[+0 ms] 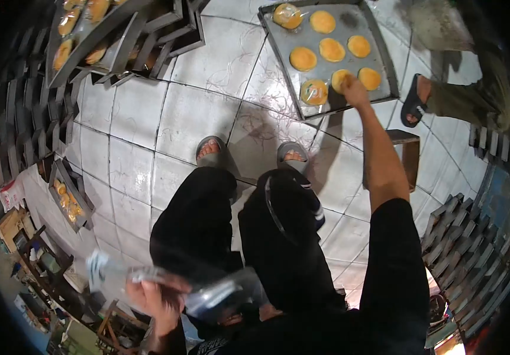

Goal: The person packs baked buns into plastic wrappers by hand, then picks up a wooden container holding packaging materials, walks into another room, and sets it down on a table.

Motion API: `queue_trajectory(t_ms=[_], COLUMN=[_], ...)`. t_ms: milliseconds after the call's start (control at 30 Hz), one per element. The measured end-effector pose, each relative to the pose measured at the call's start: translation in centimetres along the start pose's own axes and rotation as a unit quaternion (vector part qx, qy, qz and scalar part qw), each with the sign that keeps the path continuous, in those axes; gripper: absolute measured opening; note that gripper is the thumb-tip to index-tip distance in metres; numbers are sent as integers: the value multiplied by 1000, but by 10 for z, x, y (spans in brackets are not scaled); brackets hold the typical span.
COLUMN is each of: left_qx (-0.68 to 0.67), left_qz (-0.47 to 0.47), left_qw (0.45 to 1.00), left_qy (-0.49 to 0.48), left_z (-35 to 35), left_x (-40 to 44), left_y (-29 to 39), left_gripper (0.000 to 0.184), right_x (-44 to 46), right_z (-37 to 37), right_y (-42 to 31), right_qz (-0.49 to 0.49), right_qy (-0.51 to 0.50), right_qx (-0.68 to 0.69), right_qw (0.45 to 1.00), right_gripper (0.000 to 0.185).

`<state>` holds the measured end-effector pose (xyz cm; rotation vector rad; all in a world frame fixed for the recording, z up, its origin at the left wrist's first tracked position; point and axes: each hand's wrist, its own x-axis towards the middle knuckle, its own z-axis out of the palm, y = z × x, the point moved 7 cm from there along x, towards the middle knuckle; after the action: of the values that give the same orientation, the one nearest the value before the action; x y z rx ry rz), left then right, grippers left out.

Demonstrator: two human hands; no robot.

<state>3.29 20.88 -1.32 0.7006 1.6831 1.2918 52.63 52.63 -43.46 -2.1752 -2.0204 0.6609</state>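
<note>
My right hand (355, 90) reaches over the near edge of a metal baking tray (349, 62), its fingers closed on a round golden bun (340, 77). Around it on the tray lie several bare buns (331, 49). Two are in clear printed wrappers: a wrapped bun (313, 92) at the near left corner and another wrapped bun (288, 16) at the far left corner. My left hand (157, 294), near my lap, is closed on clear plastic bags (219, 293) that spread out to both sides and are partly smeared by motion.
Stacked metal trays (131, 47) with packed bread stand at the upper left. A smaller tray (68, 195) of buns sits at the left. Another person's sandalled foot (416, 100) is right of the baking tray. More stacked trays (474, 260) are at the lower right.
</note>
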Motion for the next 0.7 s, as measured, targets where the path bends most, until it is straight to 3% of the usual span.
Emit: queue_trajectory(t_ms=[33, 67, 100, 167, 233, 367, 400, 467, 500, 533, 567, 633, 667, 700], left_qx=[44, 87, 129, 206, 228, 265, 192, 72, 104, 140, 60, -67, -96, -125], left_qz=[48, 98, 100, 114, 83, 135, 106, 41, 67, 94, 45, -1, -30, -60], left_qw=[997, 986, 986, 970, 968, 948, 973, 997, 992, 984, 997, 998, 995, 990], left_qy=[51, 101, 47, -60, -68, -110, -71, 12, -20, -50, -23, 1, 3, 3], left_z=[-14, -30, -47, -81, -82, -11, 3, 10, 14, 16, 18, 5, 7, 13], left_x=[-5, -13, -16, -24, -17, 11, 15, 18, 19, 21, 25, 26, 27, 30], left_y=[-6, -8, -10, -16, -13, 11, 11, 4, 3, 6, 5, -12, -8, -1], left_gripper=[28, 32, 35, 42, 40, 33, 30, 29, 29, 29, 29, 28, 28, 28], right_x=[15, 35, 48, 46, 50, 22, 10, -11, -21, -32, -40, -68, -85, -113], right_z=[5, 19, 31, 33, 35, 5, 5, 29, 47, 35, 20, -38, -63, -98], right_y=[12, 32, 44, 45, 46, 10, 0, -3, 3, -9, -23, -80, -106, -154], right_qz=[-33, -32, -32, 74, 121, 171, 121, 39, 99, 101, 114, 144, 164, 160], right_qy=[62, 61, 62, -5, -38, -95, -38, 75, 7, 14, 27, 82, 64, 2], right_qx=[28, -8, -44, -11, -28, -86, -97, 50, 121, 136, 235, 419, 510, 652], right_qw=[997, 998, 997, 997, 992, 977, 987, 995, 988, 986, 965, 893, 842, 741], right_gripper=[50, 51, 53, 55, 64, 71, 68, 68, 65, 62, 56, 57, 47, 45])
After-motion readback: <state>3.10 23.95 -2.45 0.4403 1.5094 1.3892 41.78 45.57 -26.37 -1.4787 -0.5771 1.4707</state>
